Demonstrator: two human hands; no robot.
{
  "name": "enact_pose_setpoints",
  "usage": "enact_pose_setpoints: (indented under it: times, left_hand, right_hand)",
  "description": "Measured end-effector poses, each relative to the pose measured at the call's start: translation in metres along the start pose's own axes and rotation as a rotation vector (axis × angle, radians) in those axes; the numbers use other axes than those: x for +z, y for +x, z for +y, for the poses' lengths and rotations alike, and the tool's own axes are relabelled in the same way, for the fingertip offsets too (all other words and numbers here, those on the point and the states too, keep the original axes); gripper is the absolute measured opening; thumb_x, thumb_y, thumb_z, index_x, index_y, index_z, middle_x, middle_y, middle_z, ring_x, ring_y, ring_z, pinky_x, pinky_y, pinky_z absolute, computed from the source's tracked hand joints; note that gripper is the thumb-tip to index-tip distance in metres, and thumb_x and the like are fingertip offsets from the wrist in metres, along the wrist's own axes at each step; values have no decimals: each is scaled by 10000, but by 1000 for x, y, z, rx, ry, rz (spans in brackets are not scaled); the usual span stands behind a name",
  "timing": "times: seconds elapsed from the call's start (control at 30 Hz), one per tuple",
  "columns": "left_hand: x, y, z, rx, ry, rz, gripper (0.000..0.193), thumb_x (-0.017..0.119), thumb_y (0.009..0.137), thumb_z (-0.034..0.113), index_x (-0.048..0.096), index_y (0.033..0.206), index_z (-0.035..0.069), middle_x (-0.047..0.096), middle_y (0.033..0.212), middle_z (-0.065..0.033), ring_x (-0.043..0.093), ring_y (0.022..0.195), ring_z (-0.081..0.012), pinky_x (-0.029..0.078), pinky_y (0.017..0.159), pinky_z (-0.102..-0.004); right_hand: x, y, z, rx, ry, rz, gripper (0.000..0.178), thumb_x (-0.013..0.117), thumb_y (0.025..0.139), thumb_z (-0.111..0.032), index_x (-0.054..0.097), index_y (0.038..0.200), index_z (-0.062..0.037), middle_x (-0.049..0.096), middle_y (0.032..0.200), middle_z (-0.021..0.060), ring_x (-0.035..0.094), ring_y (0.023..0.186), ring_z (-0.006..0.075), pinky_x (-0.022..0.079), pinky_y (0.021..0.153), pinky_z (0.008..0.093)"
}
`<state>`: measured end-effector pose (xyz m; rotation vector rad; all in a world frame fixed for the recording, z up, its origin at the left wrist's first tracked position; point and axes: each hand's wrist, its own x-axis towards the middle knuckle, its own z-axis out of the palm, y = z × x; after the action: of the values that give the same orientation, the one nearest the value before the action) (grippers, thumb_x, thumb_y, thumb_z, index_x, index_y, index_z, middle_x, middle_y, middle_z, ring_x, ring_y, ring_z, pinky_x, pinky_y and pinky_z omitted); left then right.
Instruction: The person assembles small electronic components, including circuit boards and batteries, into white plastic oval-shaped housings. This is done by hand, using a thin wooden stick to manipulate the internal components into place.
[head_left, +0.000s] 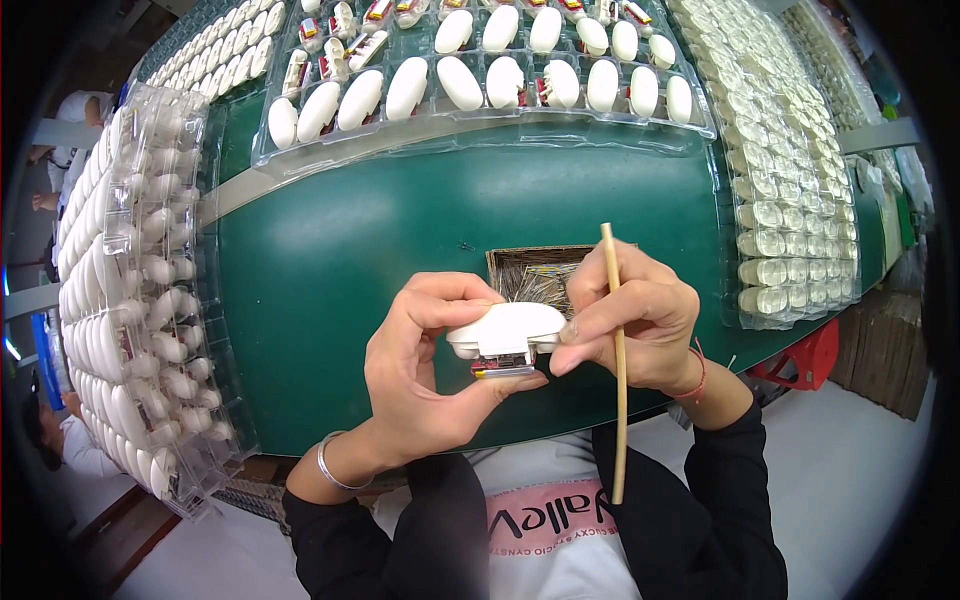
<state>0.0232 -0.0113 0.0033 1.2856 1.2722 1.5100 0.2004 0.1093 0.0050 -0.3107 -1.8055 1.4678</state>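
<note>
A white oval plastic device (512, 325), with a red circuit board and a metallic part showing under its shell, is gripped between the thumb and fingers of my left hand (425, 365). My right hand (640, 320) has a thin wooden stick (619, 400) tucked between its fingers, slanting nearly upright. The right thumb and index fingertip are close together at the device's right end; whether they pinch anything small there I cannot tell. Just beyond my hands is a cardboard box (530, 280) of thin metal pins or wires, partly hidden by the right hand.
Across the back of the green table (330, 250) lies a clear tray (400, 128) of similar white devices. Stacked trays of white parts (150, 320) rise at the left, and stacked clear trays (790, 210) at the right. A red stool (812, 358) stands beyond the table's right edge.
</note>
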Motion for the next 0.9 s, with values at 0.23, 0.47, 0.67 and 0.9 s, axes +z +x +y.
enact_pose_setpoints:
  times: [0.23,0.47,0.67,0.9]
  left_hand:
    - [2,0,-1,8,54,38,593,877,658,-8,474,1094,0,546,1128,-181,602,999,-192,540,854,-314]
    - [0,0,-5,36,46,99,552,861,660,-34,509,1086,-19,562,1089,-164,610,961,-204,536,824,-317]
    - [-5,0,-6,30,64,104,553,858,651,-42,516,1085,-20,551,1066,-156,609,954,-214,539,823,-328]
    - [-2,-2,-8,36,65,136,556,859,651,-45,511,1084,-22,545,1056,-151,609,962,-216,540,830,-336]
  right_hand:
    - [11,-11,4,-284,-549,131,361,861,663,-150,734,996,-89,586,760,37,527,589,134,387,467,242]
    - [11,-9,4,-319,-595,48,387,810,722,-200,716,1071,-64,606,778,42,510,564,137,384,466,254]
    - [11,-5,1,-341,-640,-4,406,793,745,-231,712,1107,-64,601,780,41,504,566,138,385,470,256]
    - [14,-6,4,-343,-622,6,447,793,741,-256,706,1135,-63,602,771,44,505,574,140,379,473,264]
